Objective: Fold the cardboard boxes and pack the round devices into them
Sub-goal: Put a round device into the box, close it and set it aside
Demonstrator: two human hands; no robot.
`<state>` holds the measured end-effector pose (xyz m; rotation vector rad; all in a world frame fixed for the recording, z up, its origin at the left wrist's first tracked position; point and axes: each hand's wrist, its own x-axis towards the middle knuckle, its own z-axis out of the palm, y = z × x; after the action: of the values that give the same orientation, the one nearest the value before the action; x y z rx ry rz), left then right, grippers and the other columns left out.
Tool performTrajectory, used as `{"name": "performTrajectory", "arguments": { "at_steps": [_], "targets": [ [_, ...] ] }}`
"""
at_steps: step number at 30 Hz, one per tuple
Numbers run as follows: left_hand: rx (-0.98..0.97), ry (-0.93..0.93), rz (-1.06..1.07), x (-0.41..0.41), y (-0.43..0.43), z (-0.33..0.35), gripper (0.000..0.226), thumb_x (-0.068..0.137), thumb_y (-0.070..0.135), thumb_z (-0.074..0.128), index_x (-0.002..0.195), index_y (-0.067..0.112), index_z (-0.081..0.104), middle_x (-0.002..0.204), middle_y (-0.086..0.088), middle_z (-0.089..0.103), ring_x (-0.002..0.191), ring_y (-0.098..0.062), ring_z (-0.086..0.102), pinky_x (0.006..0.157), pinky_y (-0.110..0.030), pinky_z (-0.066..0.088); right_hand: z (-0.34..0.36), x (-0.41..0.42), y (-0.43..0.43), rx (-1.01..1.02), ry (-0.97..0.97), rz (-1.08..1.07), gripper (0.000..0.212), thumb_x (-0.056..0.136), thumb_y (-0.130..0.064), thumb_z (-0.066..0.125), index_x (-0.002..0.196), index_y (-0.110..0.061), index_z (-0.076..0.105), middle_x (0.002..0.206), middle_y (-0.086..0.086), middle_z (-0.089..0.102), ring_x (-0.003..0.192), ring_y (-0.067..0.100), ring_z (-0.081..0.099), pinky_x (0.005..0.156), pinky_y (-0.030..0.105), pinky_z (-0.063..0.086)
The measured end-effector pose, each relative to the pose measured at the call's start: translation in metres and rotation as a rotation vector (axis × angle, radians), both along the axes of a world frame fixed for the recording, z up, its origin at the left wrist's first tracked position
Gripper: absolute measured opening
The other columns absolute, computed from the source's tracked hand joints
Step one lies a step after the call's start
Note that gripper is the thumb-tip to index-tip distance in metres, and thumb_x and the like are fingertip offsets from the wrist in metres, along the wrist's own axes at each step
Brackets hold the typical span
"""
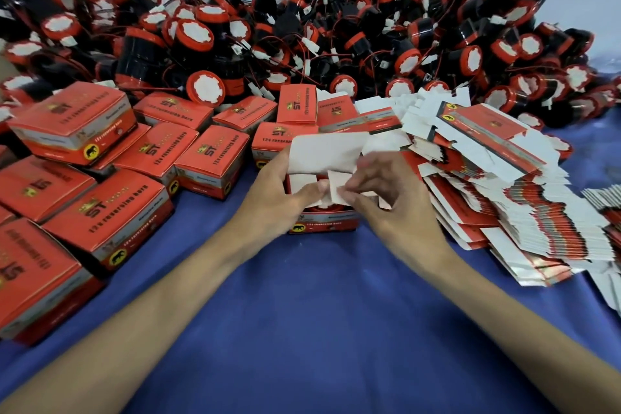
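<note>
Two hands meet at one open box (322,223) standing on the blue cloth (319,296), between packed boxes (111,222) and a stack of flat boxes (504,178). The left hand (275,191) grips its side, fingers curled. The right hand (386,198) pinches a small flap (337,191). Inside, seemingly, sits a round device (322,209).

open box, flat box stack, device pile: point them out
open box (322,222), head view, red front wall
flat box stack (487,127), head view, top blank's red face
device pile (198,32), head view, one device's white cap
</note>
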<state>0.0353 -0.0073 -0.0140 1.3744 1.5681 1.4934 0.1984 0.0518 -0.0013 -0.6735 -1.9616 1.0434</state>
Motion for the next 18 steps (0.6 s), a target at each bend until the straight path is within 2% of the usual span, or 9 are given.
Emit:
{"name": "performTrajectory", "arguments": {
  "at_steps": [2, 3, 4, 6, 7, 9, 13, 15, 18],
  "targets": [
    [0.105, 0.032, 0.004, 0.002, -0.002, 0.002, 0.033, 0.084, 0.022, 0.07, 0.115, 0.023, 0.06, 0.11, 0.015, 0.066, 0.104, 0.004, 0.061, 0.089, -0.017, 0.047, 0.002, 0.0, 0.0, 0.039, 0.001, -0.006, 0.059, 0.081, -0.003, 0.073, 0.12, -0.034, 0.042, 0.079, -0.006, 0.065, 0.078, 0.009, 0.068, 0.077, 0.022, 0.052],
    [0.144, 0.077, -0.009, 0.002, -0.004, 0.003, 0.032, 0.081, 0.026, 0.069, 0.112, 0.021, 0.063, 0.109, 0.014, 0.066, 0.103, 0.005, 0.061, 0.087, -0.014, 0.046, 0.003, 0.001, -0.001, 0.057, -0.002, 0.0, 0.059, 0.084, -0.01, 0.072, 0.127, -0.035, 0.04, 0.08, -0.007, 0.066, 0.079, 0.009, 0.068, 0.076, 0.019, 0.052],
    [0.17, 0.119, -0.031, 0.002, -0.006, 0.004, 0.032, 0.078, 0.03, 0.07, 0.108, 0.02, 0.065, 0.109, 0.013, 0.067, 0.104, 0.005, 0.061, 0.087, -0.011, 0.044, 0.004, 0.001, -0.001, 0.066, -0.006, 0.003, 0.052, 0.087, -0.02, 0.067, 0.13, -0.034, 0.042, 0.08, -0.009, 0.066, 0.08, 0.007, 0.067, 0.074, 0.016, 0.05],
    [0.196, 0.156, -0.065, 0.001, -0.009, 0.005, 0.031, 0.076, 0.033, 0.072, 0.104, 0.018, 0.067, 0.109, 0.01, 0.067, 0.105, 0.003, 0.061, 0.088, -0.011, 0.044, 0.006, 0.002, -0.002, 0.027, 0.004, 0.005, 0.032, 0.091, -0.037, 0.056, 0.121, -0.026, 0.059, 0.085, -0.014, 0.069, 0.084, 0.001, 0.066, 0.072, 0.014, 0.047],
    [0.204, 0.161, -0.074, 0.0, -0.009, 0.005, 0.029, 0.078, 0.033, 0.072, 0.103, 0.019, 0.067, 0.11, 0.009, 0.066, 0.105, 0.002, 0.061, 0.088, -0.012, 0.044, 0.005, 0.002, -0.002, 0.012, 0.019, 0.008, 0.029, 0.093, -0.037, 0.055, 0.114, -0.02, 0.066, 0.09, -0.013, 0.071, 0.088, 0.002, 0.065, 0.075, 0.016, 0.047],
    [0.193, 0.203, -0.08, -0.002, -0.01, 0.005, 0.026, 0.08, 0.032, 0.068, 0.105, 0.024, 0.064, 0.113, 0.011, 0.064, 0.108, 0.001, 0.059, 0.089, -0.014, 0.046, 0.002, 0.001, -0.002, 0.056, 0.035, 0.005, 0.02, 0.094, -0.02, 0.059, 0.111, -0.016, 0.069, 0.101, -0.005, 0.07, 0.096, 0.007, 0.064, 0.081, 0.024, 0.049],
    [0.177, 0.323, -0.109, -0.005, -0.011, 0.003, 0.035, 0.085, 0.027, 0.063, 0.12, 0.024, 0.059, 0.124, 0.01, 0.059, 0.119, -0.002, 0.053, 0.095, -0.015, 0.044, -0.005, 0.0, 0.002, 0.008, 0.02, 0.005, 0.039, 0.09, -0.013, 0.063, 0.127, -0.023, 0.055, 0.096, 0.004, 0.058, 0.088, 0.012, 0.059, 0.076, 0.026, 0.051],
    [0.216, 0.411, -0.112, -0.009, -0.012, 0.003, 0.038, 0.087, 0.023, 0.063, 0.124, 0.017, 0.06, 0.128, 0.007, 0.059, 0.122, -0.003, 0.051, 0.1, -0.015, 0.041, -0.007, -0.001, 0.003, 0.052, 0.001, -0.021, 0.041, 0.088, -0.011, 0.066, 0.127, -0.019, 0.057, 0.094, 0.011, 0.057, 0.088, 0.018, 0.058, 0.077, 0.032, 0.052],
    [0.269, 0.527, -0.104, -0.014, -0.011, 0.003, 0.04, 0.086, 0.019, 0.064, 0.125, 0.008, 0.061, 0.126, 0.004, 0.059, 0.122, -0.005, 0.053, 0.104, -0.019, 0.041, -0.011, -0.003, 0.0, 0.319, -0.039, -0.128, 0.037, 0.084, -0.008, 0.071, 0.12, -0.007, 0.064, 0.081, 0.008, 0.049, 0.075, 0.008, 0.045, 0.07, 0.012, 0.039]
  ]
}}
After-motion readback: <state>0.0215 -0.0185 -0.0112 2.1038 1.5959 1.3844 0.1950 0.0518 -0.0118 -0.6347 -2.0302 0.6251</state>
